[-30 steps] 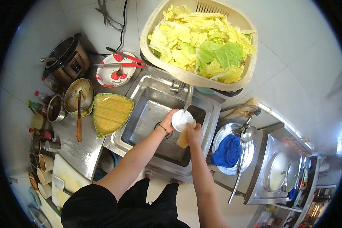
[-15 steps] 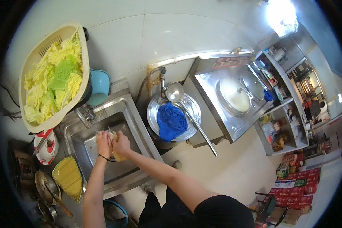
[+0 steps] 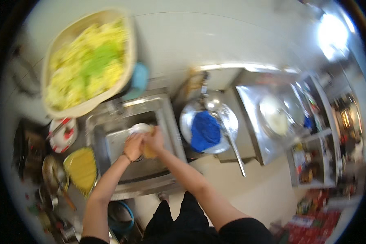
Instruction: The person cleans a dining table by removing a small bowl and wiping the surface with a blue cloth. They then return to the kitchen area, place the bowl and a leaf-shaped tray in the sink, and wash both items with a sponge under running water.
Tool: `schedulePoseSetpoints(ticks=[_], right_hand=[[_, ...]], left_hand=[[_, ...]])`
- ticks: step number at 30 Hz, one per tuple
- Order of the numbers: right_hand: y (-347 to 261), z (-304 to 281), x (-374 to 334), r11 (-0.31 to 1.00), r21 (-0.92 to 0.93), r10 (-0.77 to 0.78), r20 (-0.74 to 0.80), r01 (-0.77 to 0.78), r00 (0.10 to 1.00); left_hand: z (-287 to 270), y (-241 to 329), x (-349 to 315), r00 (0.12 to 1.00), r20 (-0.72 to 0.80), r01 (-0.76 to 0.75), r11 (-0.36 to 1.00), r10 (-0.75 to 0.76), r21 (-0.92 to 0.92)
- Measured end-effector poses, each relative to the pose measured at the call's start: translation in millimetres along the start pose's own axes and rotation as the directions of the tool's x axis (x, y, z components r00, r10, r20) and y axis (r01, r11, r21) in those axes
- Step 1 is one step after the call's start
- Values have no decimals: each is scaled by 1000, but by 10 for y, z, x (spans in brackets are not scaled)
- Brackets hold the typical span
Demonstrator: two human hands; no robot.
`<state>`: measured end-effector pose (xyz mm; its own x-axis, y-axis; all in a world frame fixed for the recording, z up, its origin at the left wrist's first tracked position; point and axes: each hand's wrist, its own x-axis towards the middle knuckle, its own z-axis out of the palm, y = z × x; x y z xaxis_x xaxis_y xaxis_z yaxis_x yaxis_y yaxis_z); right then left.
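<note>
Over the steel sink, both of my hands are pressed together and blurred by motion. My left hand is closed at the lower edge of a small white bowl, with a dark band round its wrist. Against it, my right hand is closed on a tan cloth, which hangs below the fingers. The grip itself is partly hidden by the overlapping fingers. Behind the hands, the tap reaches over the sink.
Left of the sink stands a cream basket heaped with cabbage leaves. A red-and-white dish and a yellow woven thing lie below it. On the right, a blue cloth and a long ladle rest on a metal lid.
The view has shifted, so the surroundings sit farther right. The white bowl now shows above my fingers. My hands stay together over the sink, the tan cloth still in the right one.
</note>
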<state>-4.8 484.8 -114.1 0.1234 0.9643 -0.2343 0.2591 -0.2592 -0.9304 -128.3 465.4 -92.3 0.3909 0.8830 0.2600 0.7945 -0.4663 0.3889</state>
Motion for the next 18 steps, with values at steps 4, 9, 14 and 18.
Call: schedulePoseSetpoints(ticks=[4,9,14,18], right_hand=[[153,103,108,989,-149,-33,-79,21,996],[-191,373,-33,974,-227,6,0,-6,1000],[-263,457,102,982,-187,44,66,-31,997],[-139,423,155,983,-182,37,159,-8,987]], left_hand=[[-293,-461,71,952,-202,271,939,-229,212],[-385,-975,277,716,-383,562,807,-584,-180],[-370,-1208,531,611,-277,749,655,-742,-103],[-138,-1573,705,611,-192,777,628,-768,-40]])
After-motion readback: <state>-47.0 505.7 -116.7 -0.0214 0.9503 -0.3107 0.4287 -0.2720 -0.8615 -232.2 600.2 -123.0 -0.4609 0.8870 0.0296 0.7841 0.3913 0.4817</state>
